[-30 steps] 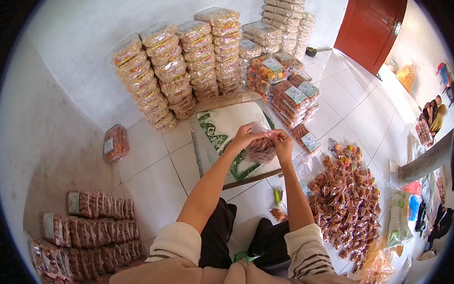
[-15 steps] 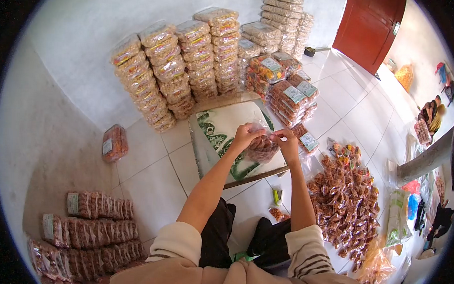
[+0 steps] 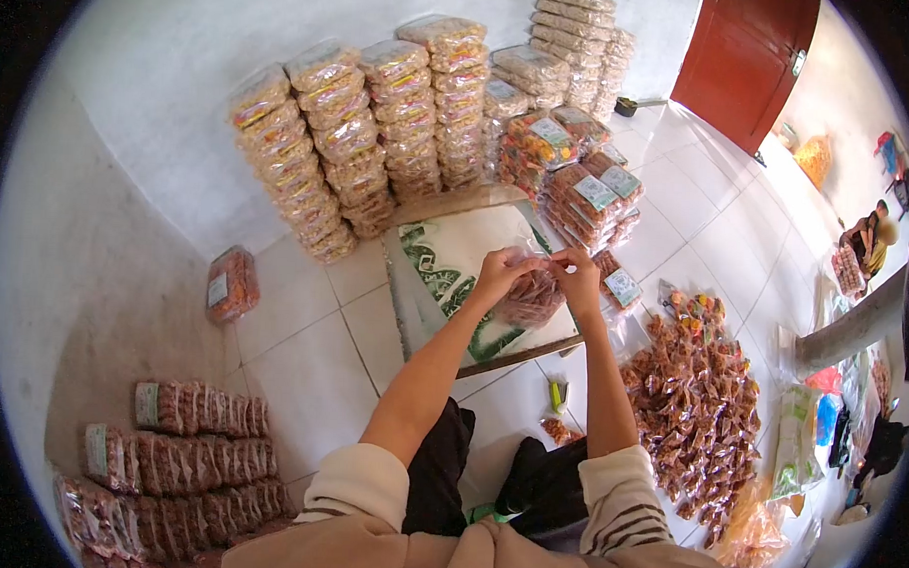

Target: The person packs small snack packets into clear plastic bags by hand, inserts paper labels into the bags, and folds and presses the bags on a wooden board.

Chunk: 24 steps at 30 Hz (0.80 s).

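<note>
A clear plastic bag of reddish-brown packets [image 3: 530, 303] rests on the low table [image 3: 427, 347], which is covered with a white and green sheet [image 3: 468, 231]. My left hand [image 3: 502, 276] pinches the bag's top edge on its left side. On the right side of the same edge, my right hand [image 3: 575, 272] has its fingers pressed together on the plastic. The two hands are close together above the bag's contents.
Tall stacks of packed bags [image 3: 341, 130] stand behind the table. Labelled packs [image 3: 590, 194] are at its back right. Small packets [image 3: 693, 403] lie heaped on the floor, near a green stapler-like tool [image 3: 557, 394]. Two people [image 3: 869, 238] sit at far right.
My hands have come slightly closer together along the bag's top edge. The camera view has shifted a little; the bag remains on the table.
</note>
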Motion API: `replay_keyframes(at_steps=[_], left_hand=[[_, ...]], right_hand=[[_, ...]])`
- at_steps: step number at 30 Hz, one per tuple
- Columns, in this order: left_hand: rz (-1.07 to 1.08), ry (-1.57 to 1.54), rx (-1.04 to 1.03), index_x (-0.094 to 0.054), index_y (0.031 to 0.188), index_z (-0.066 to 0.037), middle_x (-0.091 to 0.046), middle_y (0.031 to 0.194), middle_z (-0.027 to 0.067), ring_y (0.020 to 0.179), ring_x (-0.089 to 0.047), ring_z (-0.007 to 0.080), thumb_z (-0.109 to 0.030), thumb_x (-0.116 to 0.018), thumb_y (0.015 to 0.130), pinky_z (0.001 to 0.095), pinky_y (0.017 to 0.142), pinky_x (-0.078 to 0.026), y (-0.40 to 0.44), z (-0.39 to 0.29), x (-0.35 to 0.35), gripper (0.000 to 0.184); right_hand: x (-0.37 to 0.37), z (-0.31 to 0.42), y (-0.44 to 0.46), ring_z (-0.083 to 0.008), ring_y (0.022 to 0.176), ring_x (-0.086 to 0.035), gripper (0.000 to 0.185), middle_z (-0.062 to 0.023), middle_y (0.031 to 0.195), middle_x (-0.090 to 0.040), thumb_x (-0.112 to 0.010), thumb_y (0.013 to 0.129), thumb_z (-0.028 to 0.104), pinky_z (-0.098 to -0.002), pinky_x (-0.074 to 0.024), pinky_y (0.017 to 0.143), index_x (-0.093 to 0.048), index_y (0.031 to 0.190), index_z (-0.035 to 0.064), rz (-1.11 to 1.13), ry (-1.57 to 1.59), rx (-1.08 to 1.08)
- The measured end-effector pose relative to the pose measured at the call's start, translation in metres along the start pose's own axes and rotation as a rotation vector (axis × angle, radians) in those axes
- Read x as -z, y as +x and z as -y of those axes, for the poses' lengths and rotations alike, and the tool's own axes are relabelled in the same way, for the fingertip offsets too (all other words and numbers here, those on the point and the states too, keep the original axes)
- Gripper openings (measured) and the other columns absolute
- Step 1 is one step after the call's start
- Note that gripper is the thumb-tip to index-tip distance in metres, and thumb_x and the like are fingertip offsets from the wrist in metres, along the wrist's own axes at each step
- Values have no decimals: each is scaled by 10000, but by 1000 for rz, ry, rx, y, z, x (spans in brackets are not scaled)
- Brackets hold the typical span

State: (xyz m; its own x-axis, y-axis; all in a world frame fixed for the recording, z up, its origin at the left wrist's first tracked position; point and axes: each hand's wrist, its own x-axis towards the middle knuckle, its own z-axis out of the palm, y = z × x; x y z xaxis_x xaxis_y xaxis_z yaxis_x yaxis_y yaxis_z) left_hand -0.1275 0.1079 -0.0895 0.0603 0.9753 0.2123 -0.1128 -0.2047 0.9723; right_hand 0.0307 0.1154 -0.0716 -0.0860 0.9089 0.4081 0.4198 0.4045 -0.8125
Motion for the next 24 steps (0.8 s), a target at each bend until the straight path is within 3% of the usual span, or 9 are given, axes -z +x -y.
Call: replay_keyframes(at_steps=[4, 7, 13, 16, 18, 20, 22, 23, 24], left_hand=[[-25, 41, -83, -637, 783, -4, -577, 626, -20, 539, -476, 32, -186, -673, 784, 183, 471, -357, 0, 2, 3, 185], [39, 6, 81, -626, 854, -47, -562, 673, -26, 587, -483, 34, -211, -663, 795, 189, 509, -376, -1, -1, 4, 178], [-112, -234, -193, -562, 963, -46, -584, 774, 14, 692, -543, 76, -143, -676, 770, 206, 610, -416, 14, -28, -12, 244], [-92, 7, -153, -524, 1009, -49, -583, 802, 33, 732, -550, 91, -108, -673, 758, 226, 618, -429, 18, -33, 4, 298], [-284, 168, -189, -516, 994, -53, -566, 758, 35, 681, -540, 97, -101, -673, 748, 246, 602, -446, 19, -30, 10, 296], [-437, 20, -129, -516, 954, -49, -559, 731, 42, 646, -538, 117, -124, -671, 748, 266, 596, -444, 23, -28, 18, 269], [-695, 358, -218, -512, 886, -47, -542, 688, 54, 595, -535, 165, -243, -668, 762, 294, 592, -443, 21, -47, 23, 279], [-610, 400, -20, -489, 857, -49, -556, 652, 74, 611, -568, 212, -365, -654, 760, 314, 608, -448, 15, -59, 22, 369], [-612, 403, -20, -489, 857, -49, -556, 652, 74, 611, -568, 212, -365, -654, 760, 314, 608, -448, 12, -64, 19, 369]], right_hand=[[3, 1, -7, -195, 753, -600, 149, -116, 810, -616, -696, 693, 59, -300, -469, 677, -660, 836, 40, 17, 125, 28], [3, -4, -13, -206, 735, -603, 132, -119, 813, -617, -687, 702, 62, -298, -471, 675, -663, 830, 39, -16, 13, 26], [-3, -8, -15, -249, 729, -599, 129, -128, 778, -619, -682, 680, 48, -316, -475, 668, -665, 808, 36, -68, -13, 95], [-3, -7, -14, -258, 723, -599, 119, -131, 758, -619, -675, 675, 37, -321, -478, 655, -665, 793, 37, -78, -23, 78], [-3, -9, -15, -256, 725, -601, 115, -133, 762, -621, -674, 676, 38, -320, -478, 654, -665, 790, 36, -100, -22, 101], [-4, -12, -15, -255, 726, -603, 110, -134, 767, -624, -673, 676, 39, -320, -478, 652, -664, 786, 35, -122, -21, 124], [-2, -11, -15, -256, 737, -606, 112, -137, 782, -627, -669, 677, 35, -322, -479, 656, -663, 789, 32, -119, -31, 95], [-1, -10, -14, -256, 737, -606, 112, -137, 782, -627, -669, 677, 35, -322, -479, 656, -663, 789, 32, -121, -30, 96], [-2, -10, -14, -257, 738, -607, 116, -138, 781, -627, -670, 677, 36, -321, -480, 655, -662, 793, 32, -116, -31, 76]])
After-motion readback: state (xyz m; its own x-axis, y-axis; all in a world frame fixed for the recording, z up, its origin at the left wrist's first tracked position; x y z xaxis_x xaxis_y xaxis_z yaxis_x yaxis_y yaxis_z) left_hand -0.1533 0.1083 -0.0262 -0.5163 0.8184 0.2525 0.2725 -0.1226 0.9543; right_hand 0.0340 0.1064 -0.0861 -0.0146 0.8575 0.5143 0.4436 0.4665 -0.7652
